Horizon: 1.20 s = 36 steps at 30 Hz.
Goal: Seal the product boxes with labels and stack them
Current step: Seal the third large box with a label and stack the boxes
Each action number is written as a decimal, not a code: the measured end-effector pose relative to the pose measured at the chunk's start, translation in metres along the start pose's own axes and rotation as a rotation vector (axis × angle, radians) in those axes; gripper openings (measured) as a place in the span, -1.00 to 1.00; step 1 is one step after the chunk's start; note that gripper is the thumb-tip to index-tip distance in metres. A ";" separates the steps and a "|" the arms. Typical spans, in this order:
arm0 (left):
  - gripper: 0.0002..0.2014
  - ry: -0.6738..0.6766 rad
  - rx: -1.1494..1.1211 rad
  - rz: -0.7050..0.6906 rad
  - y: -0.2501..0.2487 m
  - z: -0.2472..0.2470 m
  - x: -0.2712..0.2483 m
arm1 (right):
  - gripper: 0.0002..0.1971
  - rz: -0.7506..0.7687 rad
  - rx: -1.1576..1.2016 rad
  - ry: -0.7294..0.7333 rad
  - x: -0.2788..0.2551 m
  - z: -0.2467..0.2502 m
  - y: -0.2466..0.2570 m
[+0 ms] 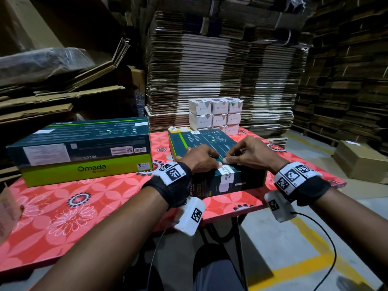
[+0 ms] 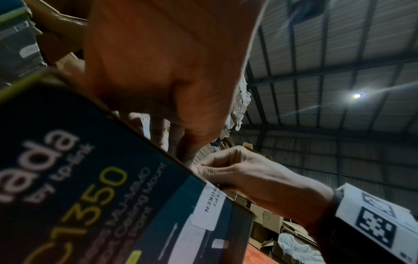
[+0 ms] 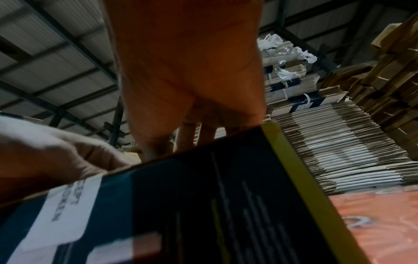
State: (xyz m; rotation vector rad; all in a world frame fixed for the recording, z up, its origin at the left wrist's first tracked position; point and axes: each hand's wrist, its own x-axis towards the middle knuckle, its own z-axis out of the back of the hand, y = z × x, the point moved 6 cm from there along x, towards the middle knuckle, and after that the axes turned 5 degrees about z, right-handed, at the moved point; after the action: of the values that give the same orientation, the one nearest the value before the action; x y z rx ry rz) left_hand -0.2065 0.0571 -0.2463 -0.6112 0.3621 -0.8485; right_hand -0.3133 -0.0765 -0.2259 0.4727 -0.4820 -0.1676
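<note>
A dark teal product box with a lime-green edge lies flat on the red floral table. A white seal label folds over its near top edge and runs down the front face. My left hand rests on the box top, its thumb pressing the label at the edge. My right hand pinches the label's upper end on the box top. The left wrist view shows the label on the box front. In the right wrist view the label sits left of my fingers.
Two bigger teal and green boxes lie stacked on the table's left. Small white boxes are piled at the table's back. Tall stacks of flattened cardboard stand behind. A brown carton sits on the floor to the right.
</note>
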 end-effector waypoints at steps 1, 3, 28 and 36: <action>-0.40 -0.010 0.021 -0.009 -0.001 -0.001 0.000 | -0.83 0.006 -0.040 -0.038 -0.001 -0.001 0.000; -0.47 -0.035 0.051 -0.004 -0.001 -0.001 0.001 | -0.81 0.017 -0.093 -0.048 -0.004 -0.002 0.004; -0.19 0.017 0.387 -0.102 -0.012 -0.009 -0.041 | -0.15 -0.075 -0.345 0.095 -0.039 -0.001 0.028; -0.34 0.091 0.321 -0.087 -0.012 -0.004 -0.040 | -0.51 -0.109 -0.139 0.218 -0.032 0.005 0.021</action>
State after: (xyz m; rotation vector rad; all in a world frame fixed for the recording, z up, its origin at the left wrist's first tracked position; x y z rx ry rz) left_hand -0.2397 0.0810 -0.2392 -0.2920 0.2747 -0.9956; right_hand -0.3425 -0.0516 -0.2254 0.3756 -0.2293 -0.2501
